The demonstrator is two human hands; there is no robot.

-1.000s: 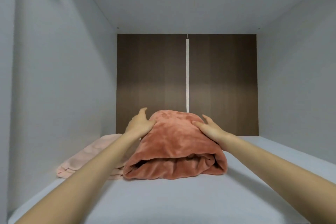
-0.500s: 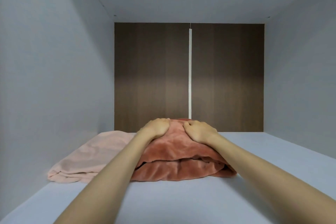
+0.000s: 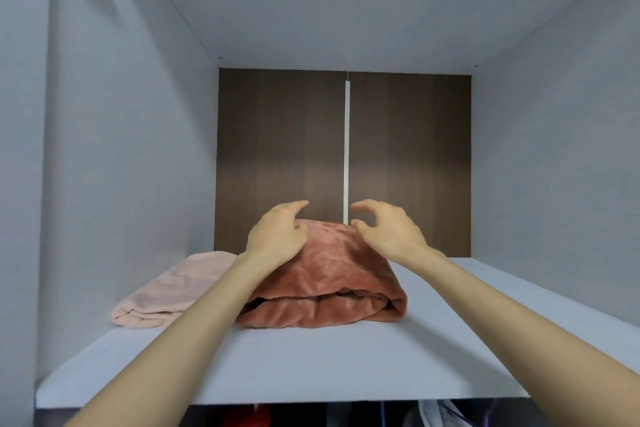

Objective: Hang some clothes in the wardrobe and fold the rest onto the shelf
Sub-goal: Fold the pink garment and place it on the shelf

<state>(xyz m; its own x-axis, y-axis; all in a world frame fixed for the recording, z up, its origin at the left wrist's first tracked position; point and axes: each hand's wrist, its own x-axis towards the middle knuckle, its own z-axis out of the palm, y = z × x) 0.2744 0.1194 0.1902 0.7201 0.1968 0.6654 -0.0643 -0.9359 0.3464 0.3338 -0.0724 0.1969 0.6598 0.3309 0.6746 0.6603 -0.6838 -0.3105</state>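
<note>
The folded rust-coloured fleece (image 3: pixel 322 274) is left resting on the white shelf (image 3: pixel 311 364), just right of a folded pink garment (image 3: pixel 173 291) at nine o'clock, as the left hand (image 3: pixel 277 236) and right hand (image 3: pixel 388 232), previously pressed on it, are lifted with fingers loosely spread, so placement appears finished.

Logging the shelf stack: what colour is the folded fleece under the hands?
Rust-orange folded fleece, plain with no pattern; the head view shows it.
</note>
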